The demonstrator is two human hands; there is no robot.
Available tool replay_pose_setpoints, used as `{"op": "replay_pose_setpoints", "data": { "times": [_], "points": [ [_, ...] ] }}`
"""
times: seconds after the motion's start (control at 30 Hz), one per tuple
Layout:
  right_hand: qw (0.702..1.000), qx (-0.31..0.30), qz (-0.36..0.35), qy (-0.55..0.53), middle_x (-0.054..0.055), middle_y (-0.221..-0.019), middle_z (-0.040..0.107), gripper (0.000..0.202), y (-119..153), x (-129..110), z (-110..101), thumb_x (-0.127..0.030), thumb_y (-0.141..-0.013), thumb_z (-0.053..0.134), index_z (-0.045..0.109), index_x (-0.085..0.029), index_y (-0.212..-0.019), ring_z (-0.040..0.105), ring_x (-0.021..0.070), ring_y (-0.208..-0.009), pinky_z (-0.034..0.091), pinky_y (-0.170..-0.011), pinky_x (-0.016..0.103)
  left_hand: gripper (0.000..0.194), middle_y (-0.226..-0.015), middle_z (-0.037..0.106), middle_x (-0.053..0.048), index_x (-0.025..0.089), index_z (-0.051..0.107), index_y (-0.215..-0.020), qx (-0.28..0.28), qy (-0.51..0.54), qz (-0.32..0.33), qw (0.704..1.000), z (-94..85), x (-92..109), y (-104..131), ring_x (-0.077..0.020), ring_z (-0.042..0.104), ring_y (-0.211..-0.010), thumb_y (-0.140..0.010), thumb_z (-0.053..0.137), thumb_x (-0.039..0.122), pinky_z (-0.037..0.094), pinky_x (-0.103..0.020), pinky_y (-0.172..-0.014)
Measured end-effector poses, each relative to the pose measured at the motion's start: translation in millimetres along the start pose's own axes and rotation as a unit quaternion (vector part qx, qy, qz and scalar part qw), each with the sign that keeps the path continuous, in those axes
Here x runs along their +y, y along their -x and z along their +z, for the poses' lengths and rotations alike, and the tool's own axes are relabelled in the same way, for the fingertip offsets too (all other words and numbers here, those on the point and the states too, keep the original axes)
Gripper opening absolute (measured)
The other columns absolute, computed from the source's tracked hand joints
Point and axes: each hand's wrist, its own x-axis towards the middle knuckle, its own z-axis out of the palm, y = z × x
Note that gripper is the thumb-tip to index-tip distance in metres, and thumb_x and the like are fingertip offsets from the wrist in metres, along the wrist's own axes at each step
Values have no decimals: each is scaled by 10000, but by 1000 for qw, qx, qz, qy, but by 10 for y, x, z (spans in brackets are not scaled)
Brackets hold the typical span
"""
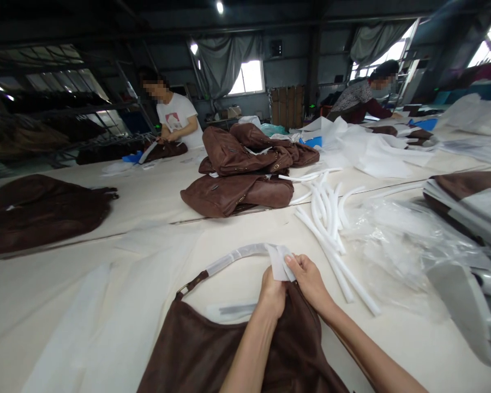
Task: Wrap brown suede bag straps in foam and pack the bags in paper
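A brown bag (pixel 229 355) lies flat on the pale table (pixel 65 305), right in front of the person, its strap (pixel 233 256) arching up and away, wrapped in white paper. Both hands meet at the near end of that strap: the left hand (pixel 272 295) is clenched around the strap where it joins the bag, and the right hand (pixel 309 278) pinches the loose flap of white paper (pixel 280 262) between thumb and fingertips. Just to the right lies a scatter of white foam tubes (pixel 327 218), and beyond them crumpled clear plastic (pixel 401 240). Further back sits a heap of brown bags (pixel 245 169). Two other people work at the far side of the table, one in a white shirt (pixel 175 117), one leaning over white sheets (pixel 368 147)
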Motion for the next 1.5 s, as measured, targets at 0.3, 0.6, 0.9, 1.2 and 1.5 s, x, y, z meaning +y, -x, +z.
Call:
{"op": "replay_pose_setpoints", "data": {
  "times": [0.3, 0.6, 0.9, 1.2, 1.5],
  "points": [
    [985, 7, -10, 171, 15, -670, 597, 320, 52, -165, 75, -506, -898, 469, 405, -252, -715, 565, 207, -651, 357, -625, 286, 424, -961, 752, -154, 104, 758, -874, 38, 5, 7, 999, 2, -36, 65, -287, 678, -1018, -730, 765, 503, 485, -396, -983],
    [967, -1, -37, 251, 51, -742, 648, 173, 162, -202, 60, -380, -904, 427, 379, -251, -799, 605, 229, -663, 317, -593, 286, 488, -836, 717, -78, 106, 701, -845, 6, -22, 86, 996, 46, -53, 94, -227, 668, -863, -663, 789, 550, 502, -335, -853],
    [996, -80, -39, -17, 26, -750, 674, 300, 137, -142, -61, -509, -800, 620, 561, -215, -805, 610, 209, -726, 439, -679, 303, 439, -700, 665, -32, 122, 639, -752, 44, 9, 129, 991, 96, -62, 137, -173, 628, -683, -646, 796, 519, 492, -276, -686],
    [916, -278, 170, -235, 71, -771, 691, 532, 120, -248, -431, -699, -800, 594, 721, -186, -855, 620, 225, -762, 450, -678, 321, 492, -840, 748, -145, 115, 639, -871, 14, -26, 107, 994, 86, -61, 159, -251, 708, -769, -713, 740, 570, 534, -342, -753],
    [938, -202, 118, -255, 14, -766, 649, 316, 330, -177, -441, -472, -753, 782, 676, -177, -792, 565, 160, -726, 433, -717, 273, 503, -854, 750, -153, 103, 672, -889, -43, -64, 92, 993, 172, -13, 285, -267, 702, -819, -712, 744, 568, 530, -343, -782]
  ]
}}
